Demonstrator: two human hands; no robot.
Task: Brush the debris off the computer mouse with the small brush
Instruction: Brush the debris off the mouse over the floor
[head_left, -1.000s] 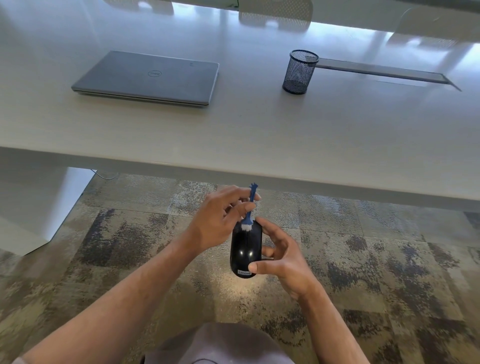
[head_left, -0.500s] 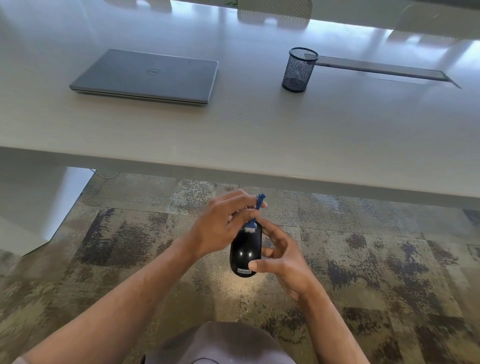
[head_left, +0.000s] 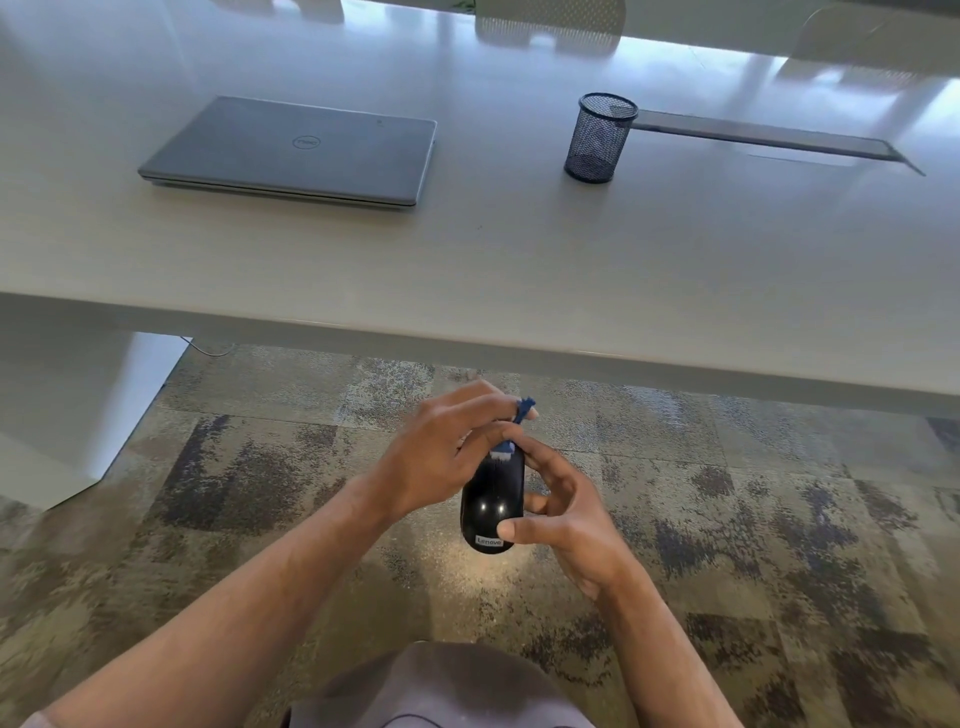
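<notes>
Left hand (head_left: 441, 457) pinches the small blue brush (head_left: 514, 428), handle sticking up past the fingertips, white bristles down on the far end of the mouse (head_left: 493, 501). Right hand (head_left: 566, 514) grips the mouse from its right side: thumb across the near end by the Lenovo label, fingers curled around the far edge. Mouse is black, glossy, held in the air above the patterned carpet (head_left: 727, 519), in front of the desk (head_left: 519, 270) edge, not resting on anything. Whether there is debris on it is too small to tell. On the desk: closed grey laptop (head_left: 291, 150) at left, black mesh pen cup (head_left: 597, 137) to its right, well apart.
</notes>
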